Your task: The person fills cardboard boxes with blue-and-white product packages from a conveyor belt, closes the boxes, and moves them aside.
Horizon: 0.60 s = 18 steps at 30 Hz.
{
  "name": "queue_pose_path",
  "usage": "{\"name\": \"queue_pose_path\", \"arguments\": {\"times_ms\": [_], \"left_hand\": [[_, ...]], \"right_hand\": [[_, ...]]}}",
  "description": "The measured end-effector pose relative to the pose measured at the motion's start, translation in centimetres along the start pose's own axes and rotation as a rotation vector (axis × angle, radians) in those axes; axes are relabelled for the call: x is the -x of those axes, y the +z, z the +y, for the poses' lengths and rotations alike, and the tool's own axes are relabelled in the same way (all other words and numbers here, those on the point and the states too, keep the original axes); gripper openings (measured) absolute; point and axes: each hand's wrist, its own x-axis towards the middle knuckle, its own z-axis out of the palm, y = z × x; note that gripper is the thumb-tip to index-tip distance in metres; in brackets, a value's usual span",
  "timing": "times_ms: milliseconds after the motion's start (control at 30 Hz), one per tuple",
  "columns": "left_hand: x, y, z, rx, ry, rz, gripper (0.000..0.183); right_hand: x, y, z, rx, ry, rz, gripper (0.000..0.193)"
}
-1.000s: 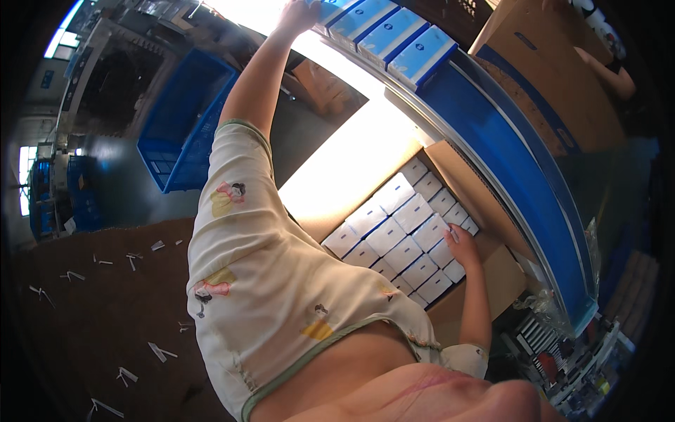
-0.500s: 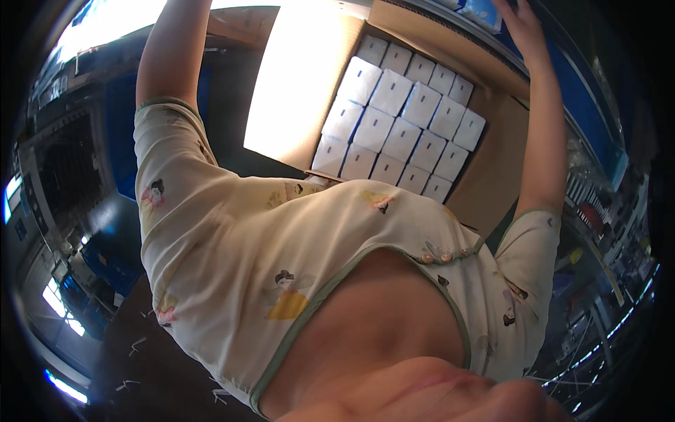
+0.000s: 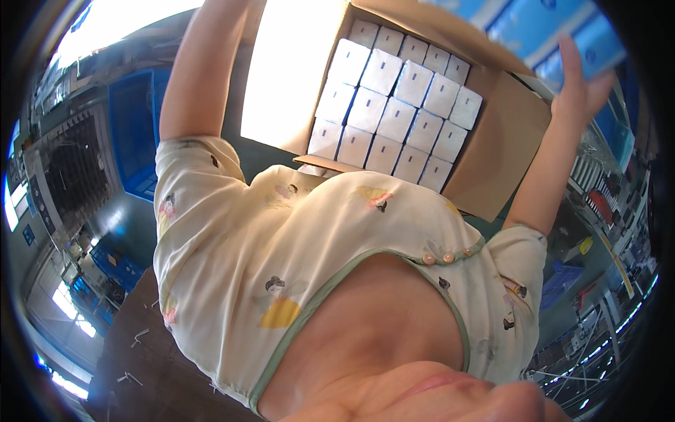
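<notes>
Near the upper right edge, my right hand (image 3: 582,91) presses against the end of several blue-and-white plastic-wrapped tissue packs (image 3: 527,32). Its thumb points upward along them, and the other fingers are partly hidden. These packs are raised above the far right side of an open cardboard box (image 3: 503,141) and look blurred. Inside the box, white tissue packs (image 3: 365,109) with blue sides stand in tight rows, small dark marks on top. My left forearm (image 3: 204,70) reaches up past the top edge, so the left hand is out of view.
A brightly lit box flap (image 3: 285,77) sticks out on the left of the box. Further left stands a blue crate (image 3: 133,133). Racks and metal parts (image 3: 598,281) line the right side. Brown sheeting with white scraps (image 3: 133,352) lies at lower left.
The blue-and-white packs have come up from the far right surface and nearer, with my right hand against their end. My left arm has shifted right.
</notes>
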Motion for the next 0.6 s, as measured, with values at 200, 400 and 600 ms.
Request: {"name": "queue_pose_path", "arguments": {"times_ms": [200,400,600], "left_hand": [[12.0,3.4,1.4,0.011,-0.145,-0.052,0.096],[15.2,9.2,-8.3,-0.414,-0.459,-0.295,0.098],[13.8,7.4,-7.8,-1.023,0.123,-0.891,0.089]], "right_hand": [[11.8,-4.4,-1.0,0.148,0.182,0.020,0.071],[16.4,-4.6,10.0,0.454,0.589,-0.287,0.078],[12.5,-2.6,7.1,0.933,0.092,-0.736,0.083]]}}
